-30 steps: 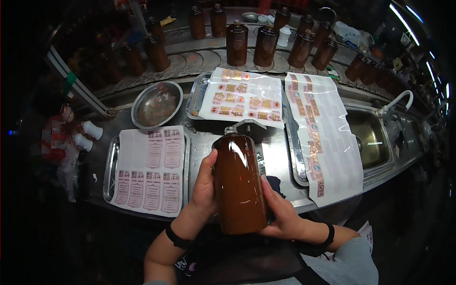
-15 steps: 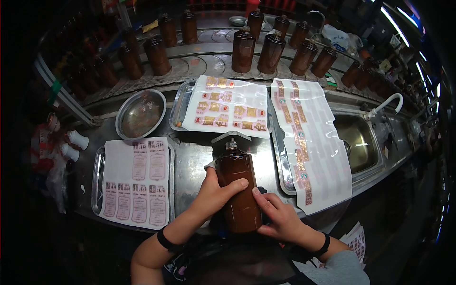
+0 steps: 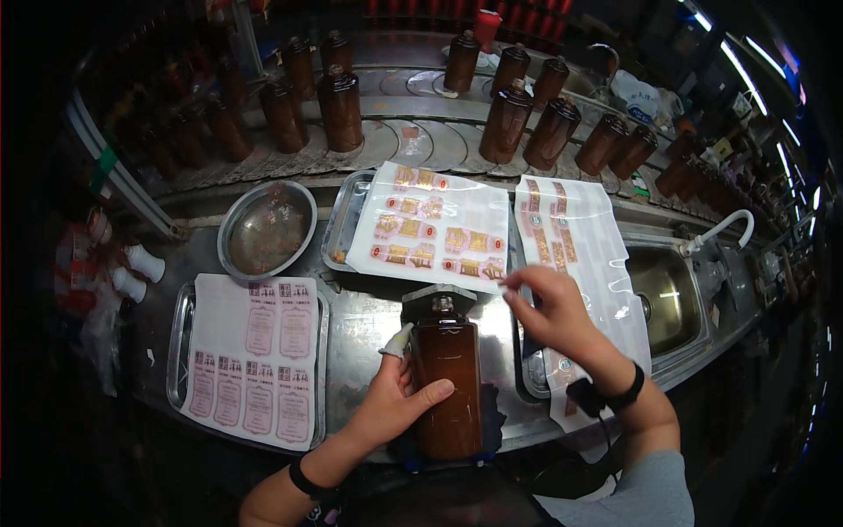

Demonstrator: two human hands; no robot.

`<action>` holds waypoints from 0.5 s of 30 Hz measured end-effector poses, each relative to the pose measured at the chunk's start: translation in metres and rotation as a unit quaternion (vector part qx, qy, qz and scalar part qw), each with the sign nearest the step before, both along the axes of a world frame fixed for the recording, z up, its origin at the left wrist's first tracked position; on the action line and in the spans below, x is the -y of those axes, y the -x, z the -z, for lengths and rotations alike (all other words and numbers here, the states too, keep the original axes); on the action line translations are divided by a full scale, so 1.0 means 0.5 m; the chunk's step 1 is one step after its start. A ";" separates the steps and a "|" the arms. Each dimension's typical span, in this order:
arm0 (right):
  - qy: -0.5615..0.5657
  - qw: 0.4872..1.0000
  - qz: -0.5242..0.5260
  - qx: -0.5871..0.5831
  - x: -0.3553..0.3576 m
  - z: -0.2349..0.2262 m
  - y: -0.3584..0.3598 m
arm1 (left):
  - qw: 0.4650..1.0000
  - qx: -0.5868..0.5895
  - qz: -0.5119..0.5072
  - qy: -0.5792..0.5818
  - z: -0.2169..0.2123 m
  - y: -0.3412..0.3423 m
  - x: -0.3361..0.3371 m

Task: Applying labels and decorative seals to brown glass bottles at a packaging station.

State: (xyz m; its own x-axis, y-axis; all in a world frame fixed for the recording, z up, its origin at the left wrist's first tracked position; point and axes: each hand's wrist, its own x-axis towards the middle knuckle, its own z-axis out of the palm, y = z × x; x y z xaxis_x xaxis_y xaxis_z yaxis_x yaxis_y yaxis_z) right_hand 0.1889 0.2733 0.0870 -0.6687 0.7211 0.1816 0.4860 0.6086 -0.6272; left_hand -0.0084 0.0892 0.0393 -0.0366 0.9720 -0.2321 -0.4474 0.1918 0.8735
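Observation:
A brown glass bottle [image 3: 448, 386] stands upright against a small metal stand [image 3: 452, 297] at the front of the counter. My left hand [image 3: 399, 395] wraps its left side, thumb across the front; a pale cover sits on one fingertip. Away from the bottle, my right hand [image 3: 553, 307] hovers between two label sheets with thumb and forefinger brought together. Whether anything is in that pinch is too small to make out. Close to its fingertips lies the lower right corner of a sheet of gold and pink labels [image 3: 421, 233]. Under the hand and forearm is a sheet of strip labels [image 3: 606, 281].
At left, a sheet of pink-framed labels [image 3: 219, 307] lies on a metal tray [image 3: 182, 338]. Behind it sits a round metal bowl [image 3: 268, 230]. A sink [image 3: 672, 272] with a white tap [image 3: 746, 230] is at right. Several brown bottles [image 3: 341, 110] stand on the conveyor [image 3: 413, 140].
My right hand has let go of the bottle and moved up and right to the label sheets. My left hand keeps its hold; the bottle stands more upright. Conveyor bottles have shifted.

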 end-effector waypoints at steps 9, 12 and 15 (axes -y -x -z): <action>-0.008 0.978 0.079 0.193 -0.408 0.134 0.309 | 0.999 -0.001 0.020 0.037 0.028 0.012 -0.004; -0.003 0.982 0.107 0.158 -0.440 0.153 0.325 | 1.000 0.007 0.001 0.023 0.025 0.008 -0.002; 0.056 0.986 0.131 0.083 -0.440 0.148 0.324 | 0.999 0.019 0.012 0.023 0.024 0.012 -0.004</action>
State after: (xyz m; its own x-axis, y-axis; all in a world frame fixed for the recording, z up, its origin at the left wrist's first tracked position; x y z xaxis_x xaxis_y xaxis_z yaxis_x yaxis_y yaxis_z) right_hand 0.0271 0.4931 0.0128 -0.4697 0.8828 -0.0057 0.7195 0.3791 -0.5819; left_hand -0.0142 0.0910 0.0271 -0.0040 0.9610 -0.2767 -0.4759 0.2415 0.8457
